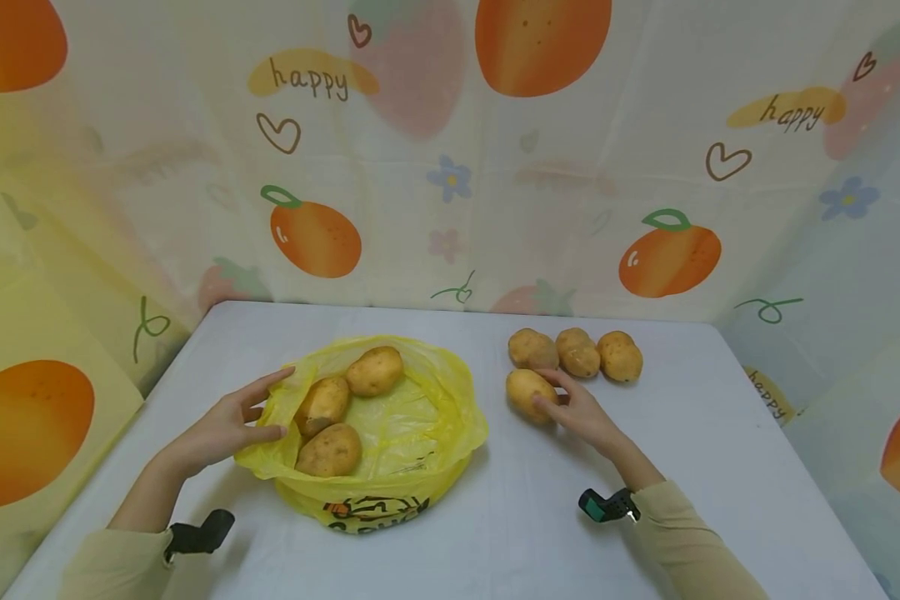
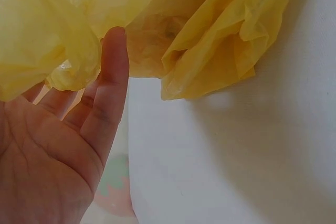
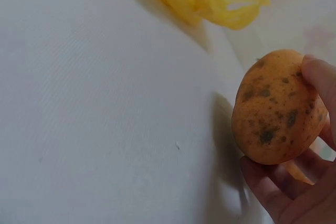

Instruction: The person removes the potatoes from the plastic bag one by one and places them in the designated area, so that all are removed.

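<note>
A yellow plastic bag (image 1: pixel 461 408) lies open on the table, with several potatoes visible inside, one potato (image 1: pixel 375 371) at its back. My left hand (image 1: pixel 228 423) touches the bag's left rim, thumb and index finger apart. In the left wrist view that hand's extended fingers (image 2: pixel 114 59) rest against the yellow film, which hides some fingertips. My right hand (image 1: pixel 581 414) grips a potato (image 1: pixel 528 395) to the right of the bag. The right wrist view shows this potato (image 3: pixel 275 111), dark-spotted, between thumb and fingers, its shadow on the cloth beside it.
Behind the held potato sit three more in a row: a left potato (image 1: pixel 531 346), a middle potato (image 1: pixel 577 352) and a right potato (image 1: pixel 620 357). White cloth covers the table (image 1: pixel 510 533). A fruit-printed curtain (image 1: pixel 525 208) hangs along the back and sides.
</note>
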### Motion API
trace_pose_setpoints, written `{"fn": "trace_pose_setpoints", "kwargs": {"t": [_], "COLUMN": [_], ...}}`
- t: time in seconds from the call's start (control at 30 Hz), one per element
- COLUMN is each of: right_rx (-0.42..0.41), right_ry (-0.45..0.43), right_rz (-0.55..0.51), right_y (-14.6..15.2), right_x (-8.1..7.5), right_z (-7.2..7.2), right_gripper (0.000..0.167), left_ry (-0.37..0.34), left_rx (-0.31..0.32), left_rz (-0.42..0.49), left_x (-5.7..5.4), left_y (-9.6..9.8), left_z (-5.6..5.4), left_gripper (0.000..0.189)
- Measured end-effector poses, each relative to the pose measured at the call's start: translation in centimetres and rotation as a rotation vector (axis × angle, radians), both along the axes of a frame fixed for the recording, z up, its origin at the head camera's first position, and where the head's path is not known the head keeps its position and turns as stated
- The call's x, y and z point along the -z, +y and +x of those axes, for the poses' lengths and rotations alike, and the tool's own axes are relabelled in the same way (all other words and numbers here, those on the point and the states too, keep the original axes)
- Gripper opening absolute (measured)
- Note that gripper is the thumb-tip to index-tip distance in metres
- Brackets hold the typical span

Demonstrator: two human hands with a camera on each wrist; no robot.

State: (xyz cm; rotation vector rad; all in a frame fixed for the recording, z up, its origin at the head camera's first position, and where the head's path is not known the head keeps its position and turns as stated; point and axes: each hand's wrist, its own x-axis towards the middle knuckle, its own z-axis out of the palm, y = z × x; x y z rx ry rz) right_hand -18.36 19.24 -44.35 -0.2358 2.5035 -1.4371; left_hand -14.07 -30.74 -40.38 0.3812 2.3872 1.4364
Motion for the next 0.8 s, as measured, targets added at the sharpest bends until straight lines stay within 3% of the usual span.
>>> {"fn": "trace_pose_setpoints", "kwargs": {"t": [0.23, 0.43, 0.8], "right_rx": [0.009, 0.012, 0.010], "right_ry": [-0.025, 0.014, 0.029], "right_rz": [0.011, 0.038, 0.058], "right_y": [0.0, 1.7, 2.7], "right_x": [-2.2, 0.1, 0.9], "right_z": [1.2, 0.2, -0.7], "right_gripper": [0.055, 0.058, 0.059], "left_ry": [-0.008, -0.012, -0.011], "left_rx": [0.003, -0.003, -0.002], "left_rz": [0.019, 0.015, 0.003], "left_x": [0.2, 0.2, 0.2], "left_y": [0.0, 0.0, 0.2], "left_z": [-0.1, -0.1, -0.3], "left_gripper": [0.080, 0.080, 0.079]}}
